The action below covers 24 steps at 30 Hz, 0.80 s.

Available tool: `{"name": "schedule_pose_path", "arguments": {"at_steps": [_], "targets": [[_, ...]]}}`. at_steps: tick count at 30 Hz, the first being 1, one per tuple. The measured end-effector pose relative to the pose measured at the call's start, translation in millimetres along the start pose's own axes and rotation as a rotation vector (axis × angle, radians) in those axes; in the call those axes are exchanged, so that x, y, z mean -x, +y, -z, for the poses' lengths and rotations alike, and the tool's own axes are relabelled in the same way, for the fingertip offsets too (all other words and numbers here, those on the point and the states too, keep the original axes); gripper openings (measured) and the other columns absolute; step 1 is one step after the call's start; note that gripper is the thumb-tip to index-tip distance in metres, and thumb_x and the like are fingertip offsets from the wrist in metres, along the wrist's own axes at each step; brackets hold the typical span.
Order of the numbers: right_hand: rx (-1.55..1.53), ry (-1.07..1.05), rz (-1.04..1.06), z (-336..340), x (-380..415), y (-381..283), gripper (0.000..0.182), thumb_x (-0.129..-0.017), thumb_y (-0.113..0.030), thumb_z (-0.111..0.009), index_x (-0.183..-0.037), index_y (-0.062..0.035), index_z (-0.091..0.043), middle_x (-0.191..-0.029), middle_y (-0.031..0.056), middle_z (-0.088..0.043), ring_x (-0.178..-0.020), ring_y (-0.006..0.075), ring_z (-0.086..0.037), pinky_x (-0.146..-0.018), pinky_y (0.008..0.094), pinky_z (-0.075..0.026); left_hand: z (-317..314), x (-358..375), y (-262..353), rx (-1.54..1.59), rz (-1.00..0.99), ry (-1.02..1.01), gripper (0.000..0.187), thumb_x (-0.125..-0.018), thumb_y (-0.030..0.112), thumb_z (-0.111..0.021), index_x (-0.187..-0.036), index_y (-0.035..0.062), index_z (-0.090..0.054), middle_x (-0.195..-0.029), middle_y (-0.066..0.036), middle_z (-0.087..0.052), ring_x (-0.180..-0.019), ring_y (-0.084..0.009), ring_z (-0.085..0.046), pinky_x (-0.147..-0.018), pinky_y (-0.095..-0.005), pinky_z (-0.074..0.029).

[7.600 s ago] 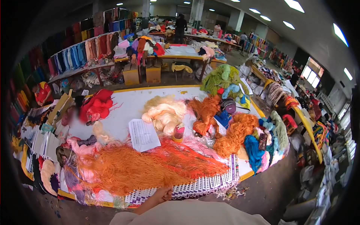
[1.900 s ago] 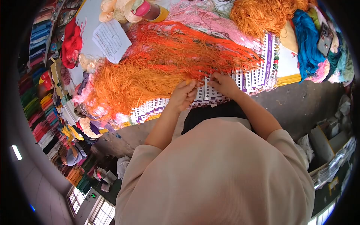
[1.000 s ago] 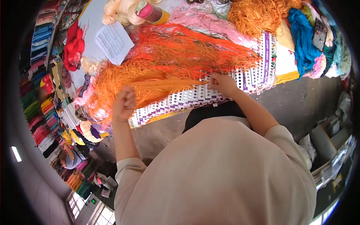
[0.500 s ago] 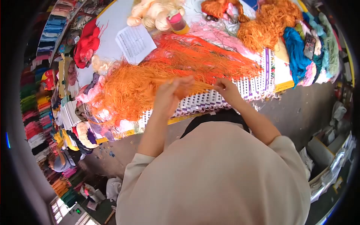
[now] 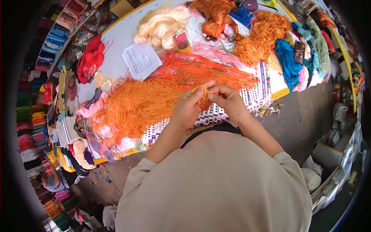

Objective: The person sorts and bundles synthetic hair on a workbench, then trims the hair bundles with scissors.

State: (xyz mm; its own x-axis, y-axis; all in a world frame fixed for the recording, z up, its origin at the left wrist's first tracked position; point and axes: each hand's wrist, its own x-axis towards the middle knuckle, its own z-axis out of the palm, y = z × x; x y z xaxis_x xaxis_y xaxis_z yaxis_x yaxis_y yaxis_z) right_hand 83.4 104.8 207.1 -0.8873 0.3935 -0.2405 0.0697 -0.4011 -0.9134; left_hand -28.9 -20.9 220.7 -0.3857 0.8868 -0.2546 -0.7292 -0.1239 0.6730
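Both of my hands meet just above the table's near edge. My left hand (image 5: 188,105) pinches a small bunch of orange thread (image 5: 204,101), and my right hand (image 5: 228,101) grips the same bunch from the other side with thumb and forefinger. The strands hang between my fingers. Beside my left hand a large loose heap of orange thread (image 5: 139,101) spreads to the left, with red-orange strands (image 5: 208,69) behind. Under the threads lie punched white cards (image 5: 255,92) with purple marks.
A printed sheet (image 5: 141,61), a pink and yellow cone (image 5: 181,41) and cream skeins (image 5: 166,24) lie farther back. Red yarn (image 5: 91,60) is at left. Copper skeins (image 5: 261,40), blue yarn (image 5: 286,62) and a dark phone-like object (image 5: 299,52) are at right.
My hands have come together; my right hand moved left toward my left hand, which moved right. The stretched strands are now a compact bunch between them. The head view has shifted.
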Motion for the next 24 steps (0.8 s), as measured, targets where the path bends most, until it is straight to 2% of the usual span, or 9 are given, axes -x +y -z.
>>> {"name": "schedule_pose_path", "arguments": {"at_steps": [4, 7, 9, 10, 13, 15, 19, 21, 24], "targets": [[-0.072, 0.046, -0.035, -8.6, 10.9, -12.5, 0.006, -0.091, -0.005, -0.065, -0.096, -0.0024, -0.066, -0.093, -0.0012, -0.065, -0.074, 0.0049, -0.053, -0.068, 0.0208, -0.044, -2.1, 4.6, 0.7, -0.045, -0.022, 0.043, 0.037, -0.102, 0.023, -0.048, -0.126, -0.0036, -0.056, -0.123, -0.012, -0.061, -0.111, -0.0182, -0.059, -0.095, -0.0337, -0.048], [-0.069, 0.066, 0.004, -13.6, 14.8, -10.8, 0.004, -0.092, -0.012, -0.064, -0.09, -0.0079, -0.063, -0.08, -0.0042, -0.06, -0.059, 0.0033, -0.042, -0.054, 0.0194, -0.034, 6.9, 5.3, -9.0, -0.224, -0.069, 0.08, 0.034, -0.101, 0.023, -0.049, -0.118, -0.0037, -0.061, -0.115, -0.011, -0.064, -0.102, -0.0181, -0.062, -0.092, -0.034, -0.049], [-0.318, 0.113, -0.139, -13.7, 17.1, -12.6, 0.006, -0.094, -0.014, -0.061, -0.093, -0.0081, -0.06, -0.079, -0.0026, -0.06, -0.058, 0.0042, -0.043, -0.053, 0.02, -0.035, 15.1, 4.0, -11.7, -0.258, -0.113, 0.076, 0.035, -0.103, 0.025, -0.045, -0.116, -0.002, -0.062, -0.118, -0.014, -0.063, -0.107, -0.0203, -0.061, -0.094, -0.0385, -0.049], [-0.319, 0.114, -0.137, -12.1, 17.4, -10.5, 0.006, -0.094, -0.014, -0.061, -0.093, -0.0081, -0.06, -0.079, -0.0026, -0.06, -0.058, 0.0042, -0.043, -0.053, 0.02, -0.035, 16.2, 5.7, -10.8, -0.26, -0.112, 0.074, 0.035, -0.103, 0.025, -0.045, -0.116, -0.002, -0.062, -0.118, -0.014, -0.063, -0.107, -0.0203, -0.061, -0.094, -0.0385, -0.049], [-0.309, 0.087, -0.108, -9.3, 18.2, -3.5, 0.01, -0.096, -0.018, -0.057, -0.094, -0.0078, -0.059, -0.085, -0.0008, -0.065, -0.059, 0.0037, -0.045, -0.052, 0.0207, -0.036, 11.9, 11.8, -4.8, 0.014, -0.074, -0.031, 0.037, -0.103, 0.027, -0.044, -0.117, -0.0017, -0.062, -0.118, -0.014, -0.063, -0.108, -0.0202, -0.061, -0.095, -0.0387, -0.048], [-0.252, 0.081, -0.129, -10.7, 19.3, -3.1, 0.006, -0.093, -0.015, -0.062, -0.094, -0.0097, -0.06, -0.083, -0.0033, -0.062, -0.06, 0.0037, -0.044, -0.054, 0.0197, -0.035, 4.8, 14.1, -1.6, 0.064, -0.055, -0.014, 0.04, -0.103, 0.029, -0.043, -0.118, -0.0026, -0.062, -0.121, -0.014, -0.062, -0.11, -0.0203, -0.06, -0.096, -0.0385, -0.048], [-0.081, 0.11, -0.107, -23.7, 23.7, -5.3, 0.007, -0.091, -0.016, -0.065, -0.094, -0.0107, -0.063, -0.081, -0.0064, -0.06, -0.064, 0.0019, -0.045, -0.055, 0.0187, -0.034, -1.9, 19.2, -2.1, -0.07, -0.013, 0.015, 0.039, -0.102, 0.026, -0.045, -0.121, -0.0044, -0.06, -0.124, -0.015, -0.061, -0.112, -0.0206, -0.059, -0.097, -0.0388, -0.048], [-0.079, 0.111, -0.097, -26.3, 25.2, -6.7, 0.006, -0.091, -0.015, -0.066, -0.092, -0.0102, -0.062, -0.077, -0.0067, -0.056, -0.061, 0.002, -0.042, -0.055, 0.0188, -0.032, -1.4, 19.3, -6.1, -0.235, -0.087, -0.007, 0.036, -0.101, 0.021, -0.047, -0.123, -0.0051, -0.059, -0.125, -0.016, -0.06, -0.113, -0.021, -0.058, -0.096, -0.0387, -0.048], [-0.101, 0.089, -0.087, -19.6, 25.4, 2.1, 0.004, -0.09, -0.016, -0.067, -0.09, -0.0125, -0.064, -0.083, -0.0079, -0.06, -0.067, 0.0002, -0.045, -0.056, 0.0184, -0.034, -0.8, 19.6, -6.0, -0.144, -0.077, 0.011, 0.03, -0.099, 0.015, -0.051, -0.121, -0.0032, -0.061, -0.128, -0.013, -0.059, -0.111, -0.0193, -0.06, -0.093, -0.0334, -0.05]]}}
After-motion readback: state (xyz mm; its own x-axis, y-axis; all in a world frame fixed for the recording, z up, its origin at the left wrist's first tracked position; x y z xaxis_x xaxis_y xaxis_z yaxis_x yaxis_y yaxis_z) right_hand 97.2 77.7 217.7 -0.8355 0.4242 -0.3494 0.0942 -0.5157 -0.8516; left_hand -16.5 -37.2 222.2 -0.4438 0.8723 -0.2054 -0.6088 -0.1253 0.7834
